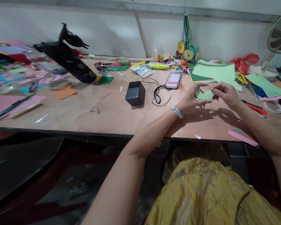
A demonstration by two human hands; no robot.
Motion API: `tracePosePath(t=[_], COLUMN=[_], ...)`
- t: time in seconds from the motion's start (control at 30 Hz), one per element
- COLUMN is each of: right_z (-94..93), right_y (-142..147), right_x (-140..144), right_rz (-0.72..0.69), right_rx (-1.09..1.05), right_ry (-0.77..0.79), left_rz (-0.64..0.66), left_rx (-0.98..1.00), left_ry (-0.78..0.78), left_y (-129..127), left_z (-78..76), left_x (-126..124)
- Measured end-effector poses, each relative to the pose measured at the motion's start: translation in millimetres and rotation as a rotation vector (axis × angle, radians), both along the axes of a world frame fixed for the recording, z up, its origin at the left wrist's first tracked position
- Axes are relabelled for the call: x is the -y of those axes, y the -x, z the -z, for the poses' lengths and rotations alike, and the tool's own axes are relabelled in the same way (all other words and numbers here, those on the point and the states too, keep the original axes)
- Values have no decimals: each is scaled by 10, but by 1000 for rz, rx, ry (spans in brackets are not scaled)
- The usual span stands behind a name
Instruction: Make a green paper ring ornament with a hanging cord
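Note:
A small piece of light green paper, bent into a curve, is held up over the right part of the table. My left hand grips its left end between thumb and fingers. At its right end, my right hand pinches the paper with the fingertips. Behind my hands lie larger light green sheets. To the right of my right hand are orange-handled scissors, and yellow-handled scissors lie farther back.
A dark power bank and a coiled white cable lie left of my hands. A pink paper strip is at the front edge. Paper scraps and a tilted black object fill the left; a fan stands back right.

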State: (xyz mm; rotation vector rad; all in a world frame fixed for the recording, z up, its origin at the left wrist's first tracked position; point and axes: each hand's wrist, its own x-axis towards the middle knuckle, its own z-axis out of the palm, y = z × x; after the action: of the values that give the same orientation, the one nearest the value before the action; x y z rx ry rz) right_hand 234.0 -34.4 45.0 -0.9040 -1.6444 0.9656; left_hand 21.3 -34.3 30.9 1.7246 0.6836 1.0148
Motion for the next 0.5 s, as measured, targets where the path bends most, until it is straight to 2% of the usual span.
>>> tracePosePath(t=[0.3, 0.5], right_z=[-4, -36], right_y=[5, -10], right_x=[18, 34], right_rz=[-3, -66], right_rx=[37, 45], right_ry=[-5, 10], left_rz=[58, 95], left_rx=[32, 30], left_ry=[48, 68], left_y=[-13, -6], left_z=[-28, -26], left_x=[14, 12])
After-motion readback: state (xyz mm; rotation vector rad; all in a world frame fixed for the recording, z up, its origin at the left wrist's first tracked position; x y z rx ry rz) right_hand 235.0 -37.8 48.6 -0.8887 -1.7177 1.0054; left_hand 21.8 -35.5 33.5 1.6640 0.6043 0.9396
